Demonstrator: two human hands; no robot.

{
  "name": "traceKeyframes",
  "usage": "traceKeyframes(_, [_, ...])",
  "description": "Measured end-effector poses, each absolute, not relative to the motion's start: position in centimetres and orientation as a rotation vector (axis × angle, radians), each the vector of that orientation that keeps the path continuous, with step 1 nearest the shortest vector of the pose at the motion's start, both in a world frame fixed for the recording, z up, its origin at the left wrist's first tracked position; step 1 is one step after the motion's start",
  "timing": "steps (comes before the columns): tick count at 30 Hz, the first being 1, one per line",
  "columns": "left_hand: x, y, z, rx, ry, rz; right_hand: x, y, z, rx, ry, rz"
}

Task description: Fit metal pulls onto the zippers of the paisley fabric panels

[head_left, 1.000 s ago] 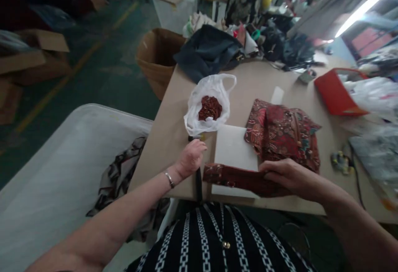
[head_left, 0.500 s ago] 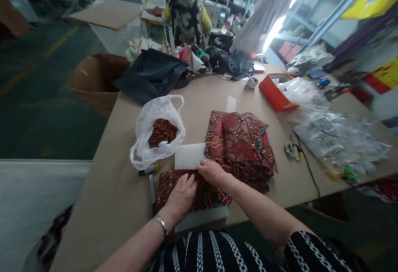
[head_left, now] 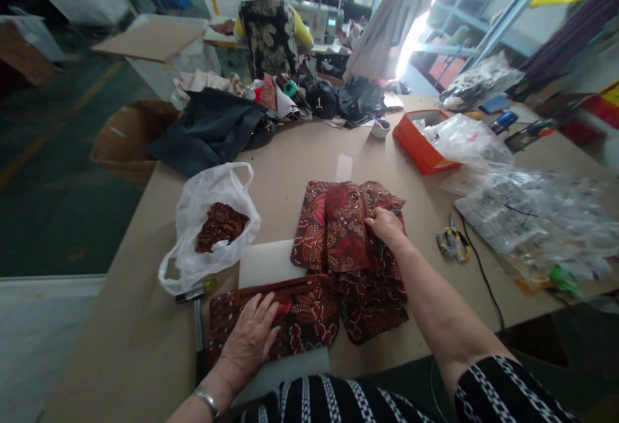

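My left hand (head_left: 254, 333) lies flat with fingers extended on a dark red patterned fabric panel (head_left: 309, 320), which has a brown zipper strip along its far edge. The panel rests partly over a white board (head_left: 265, 263). To the right is a stack of similar patterned fabric pieces (head_left: 309, 223), loosely folded. My right hand (head_left: 387, 224) is closed on the top piece, its fingertips pinching beside a brown zipper strip (head_left: 363, 207). A hammer (head_left: 198, 326) lies left of the panel, near my left hand.
A white plastic bag (head_left: 186, 210) holds crumpled brown material. Dark cloth (head_left: 207, 129) and scraps lie along the far edge. An orange box (head_left: 416, 146), yellow-handled pliers (head_left: 452, 242) and clear plastic bags (head_left: 522, 216) are on the right. A person (head_left: 271, 36) sits beyond the table.
My right hand has left the near panel and moved right onto the stack, taking hold of its top piece. My left hand has flattened on the panel. The view has shifted slightly.
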State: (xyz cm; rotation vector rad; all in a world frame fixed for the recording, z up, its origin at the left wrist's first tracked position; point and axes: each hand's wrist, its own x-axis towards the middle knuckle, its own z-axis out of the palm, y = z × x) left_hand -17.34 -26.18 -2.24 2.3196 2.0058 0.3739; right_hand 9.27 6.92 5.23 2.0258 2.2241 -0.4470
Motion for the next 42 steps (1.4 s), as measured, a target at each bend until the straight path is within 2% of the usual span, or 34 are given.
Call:
traceKeyframes(4, [-17.4,-25.7,-1.0,2.233,1.935,0.369,9.0,6.8,6.2,2.020,2.217,-0.595])
traceKeyframes(7, [-17.7,-24.7,2.0,2.103,1.924,0.511,9.2,5.4,8.8,1.956,2.452,-0.505])
traceKeyframes(10, [-17.8,-23.4,6.9,2.104,1.975,0.871,8.1,1.1,12.8,1.528,2.826,-0.335])
traceKeyframes(12, [-17.5,-23.0,10.7,2.209,1.921,1.007,6.7,-3.4,15.7,1.124,2.908,-0.365])
traceKeyframes(15, [-17.0,-23.6,15.3,2.363,1.818,0.880,4.2,-10.3,18.7,0.633,2.917,-0.575])
traceKeyframes(17, [-16.9,-24.6,16.7,2.336,1.740,0.647,3.1,-13.6,18.9,0.537,2.891,-0.747])
traceKeyframes(21, [-18.1,-26.1,15.0,2.032,1.679,0.249,2.8,-15.4,15.0,0.753,2.763,-0.993])
traceKeyframes(27, [-20.7,-23.8,8.5,1.838,1.879,-0.050,4.2,-12.9,5.2,1.284,2.513,-1.331])
traceKeyframes(29, [-20.8,-22.5,6.7,1.823,1.893,-0.132,4.2,-12.4,2.8,1.408,2.501,-1.293])
traceKeyframes(34, [-20.5,-20.3,4.4,1.779,1.909,-0.278,3.4,-12.1,-0.2,1.549,2.507,-0.945])
traceKeyframes(38, [-19.8,-19.9,4.8,1.800,1.933,-0.363,2.8,-12.3,-0.6,1.593,2.405,-0.834])
traceKeyframes(42, [-17.7,-21.2,5.5,2.125,1.970,-0.242,2.2,-12.7,0.3,1.551,2.366,-0.801])
